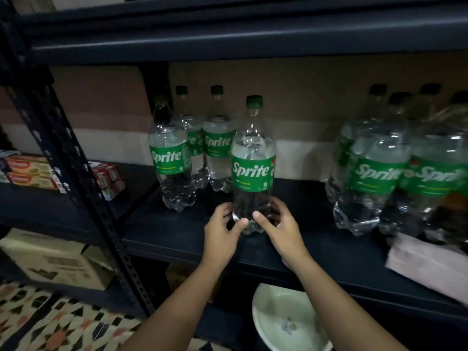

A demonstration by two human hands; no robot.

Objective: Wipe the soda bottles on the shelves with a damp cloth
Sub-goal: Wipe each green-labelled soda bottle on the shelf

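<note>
Dim storeroom racking of dark metal fills the view, and its middle shelf (177, 239) carries the Sprite bottles. One Sprite bottle (253, 171) stands upright near the front edge of the shelf, apart from the others. Both hands hold it low at its base: the left hand (222, 224) curls its fingers (226, 207) round the left side with the thumb across the front, and the right hand (281, 226) wraps the right side the same way, its thumb tip almost meeting the other. Three more bottles (173, 158) stand behind it toward the back left of the shelf, and a shrink-wrapped pack of bottles (379, 171) sits at the right end. A pinkish folded cloth (425, 264) lies at the front edge on the right, below the pack, touched by neither hand. A pale bowl (283, 323) sits lower down, below the shelf edge

The step in hand looks like placing or steadying this bottle, not wiping, since no cloth is held. The next move likely calls for the right hand to let go and reach right for the cloth
</note>
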